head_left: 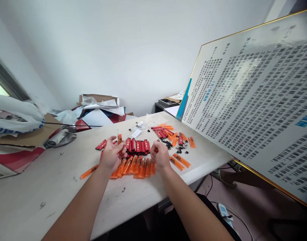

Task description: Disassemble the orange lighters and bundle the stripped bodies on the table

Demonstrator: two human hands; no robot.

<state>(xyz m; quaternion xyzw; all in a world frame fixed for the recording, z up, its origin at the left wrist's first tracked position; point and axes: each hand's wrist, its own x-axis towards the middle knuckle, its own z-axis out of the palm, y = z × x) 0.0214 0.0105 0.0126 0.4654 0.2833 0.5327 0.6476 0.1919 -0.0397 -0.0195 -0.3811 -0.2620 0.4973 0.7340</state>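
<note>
My left hand point(112, 153) is closed around an orange lighter point(120, 138), which it holds upright above the table. My right hand point(160, 154) is curled with the fingers pressed together, and what it pinches, if anything, is too small to name. Between the hands lies a row of red lighters point(138, 146) with gold print. Nearer to me, a row of orange see-through lighters point(140, 168) lies side by side. Beyond my right hand are small black parts point(167, 145) and small metal pieces point(181, 146) among loose red and orange lighters.
A large printed board point(243, 100) leans over the table's right side. Boxes and papers point(100, 108) are heaped behind the table point(68, 187). On the left is a white plastic bag point(17, 110). A power strip point(224, 212) lies below at right, near another person's foot point(223, 177).
</note>
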